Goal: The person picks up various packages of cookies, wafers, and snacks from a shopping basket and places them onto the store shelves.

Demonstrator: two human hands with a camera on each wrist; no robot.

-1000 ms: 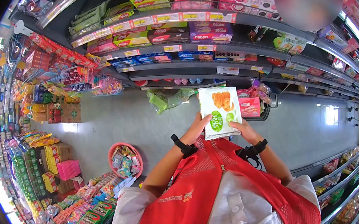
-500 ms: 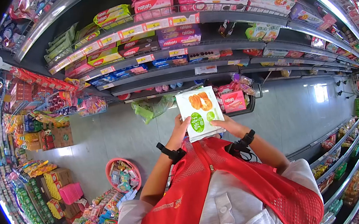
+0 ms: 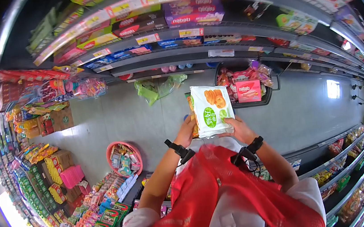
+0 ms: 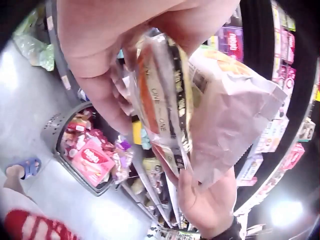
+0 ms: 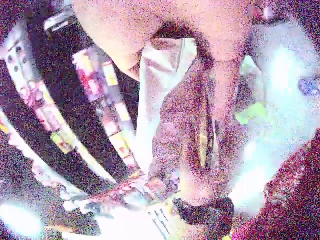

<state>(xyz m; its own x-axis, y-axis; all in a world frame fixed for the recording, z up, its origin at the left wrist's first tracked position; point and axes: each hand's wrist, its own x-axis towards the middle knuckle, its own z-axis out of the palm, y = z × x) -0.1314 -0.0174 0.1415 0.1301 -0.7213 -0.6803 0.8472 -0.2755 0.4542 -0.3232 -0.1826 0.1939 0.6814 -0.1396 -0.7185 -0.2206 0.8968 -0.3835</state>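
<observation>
In the head view a white cookie bag (image 3: pixel 211 103) with a picture of golden cookies and green lettering is held in front of the red vest. My right hand (image 3: pixel 240 130) grips it at its lower right, thumb on the printed face. A thin clear-wrapped snack pack (image 4: pixel 162 100), orange with a black and gold edge, stands against the bag's back in the left wrist view. The fingers of my left hand (image 3: pixel 185 130) are curled round this pack, at the left side of the bag. Heavy noise covers the right wrist view.
A dark shopping basket (image 3: pixel 274 93) with a pink nabati box (image 3: pixel 248 91) and other packs stands on the floor beyond the bag. Near it lies a green plastic bag (image 3: pixel 155 92). Stocked shelves (image 3: pixel 138 41) run ahead; a pink tub (image 3: pixel 111 155) of packets stands at left.
The white bag has shifted aside from the snack pack behind it, which now shows at its left edge. The head view has tilted down, bringing more of the basket into sight.
</observation>
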